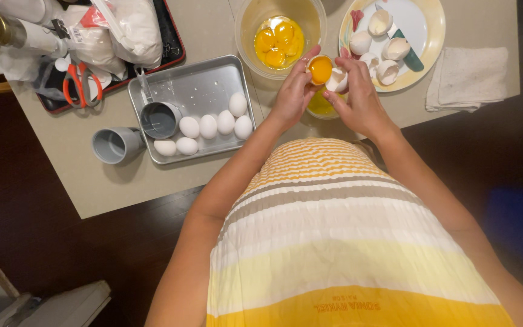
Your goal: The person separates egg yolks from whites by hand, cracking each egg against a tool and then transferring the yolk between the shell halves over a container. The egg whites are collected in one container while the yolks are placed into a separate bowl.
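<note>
Both bare forearms reach forward and angle inward, so that the two hands meet close together, fingertips nearly touching. The left hand (295,91) is cupped with its fingers curled up and closed around a half eggshell holding an orange yolk (320,69). The right hand (358,100) pinches an empty white half eggshell (336,80) between thumb and fingers, wrist bent slightly.

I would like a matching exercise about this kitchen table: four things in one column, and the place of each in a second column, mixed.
Things:
1. whole eggs
2. empty shells
3. scissors
4. half shell with yolk

Places:
A. on the dark tray
B. in the left hand
C. on the metal tray
D. on the plate

Pairs: 1-C, 2-D, 3-A, 4-B
</note>
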